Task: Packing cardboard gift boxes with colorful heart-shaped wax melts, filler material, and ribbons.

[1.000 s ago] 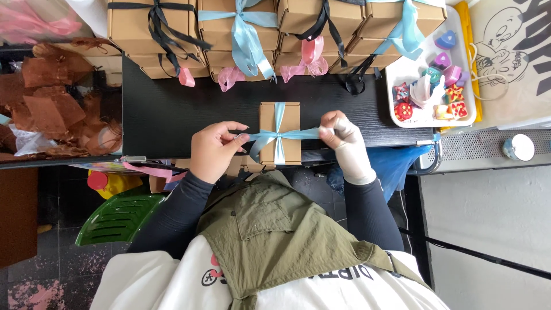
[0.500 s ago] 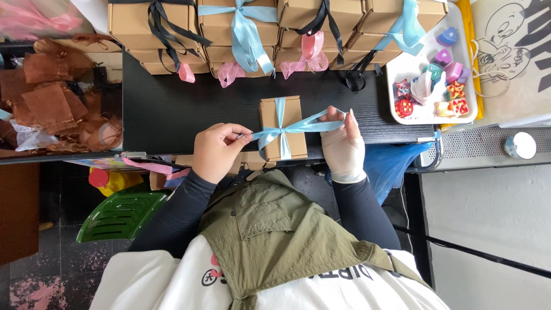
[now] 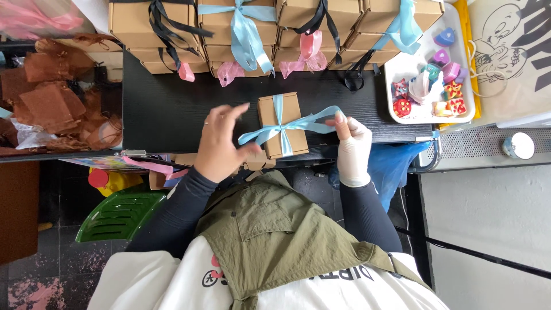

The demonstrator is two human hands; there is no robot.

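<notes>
The left hand [image 3: 221, 143], pinching a ribbon [image 3: 287, 127] end half a second ago, is now lifting open beside the box [image 3: 280, 123] on the counter [image 3: 166, 109], while the right hand [image 3: 351, 140] is gripping the other end, the knot seemingly drawn tight.

Two hands, left [image 3: 221, 143] and right [image 3: 351, 143], one small ribboned box [image 3: 279, 123] between them, one white tray [image 3: 402, 69] of coloured trinkets, one green chair [image 3: 117, 212]; stacked boxes [image 3: 241, 23] behind partly cropped, uncounted.
</notes>
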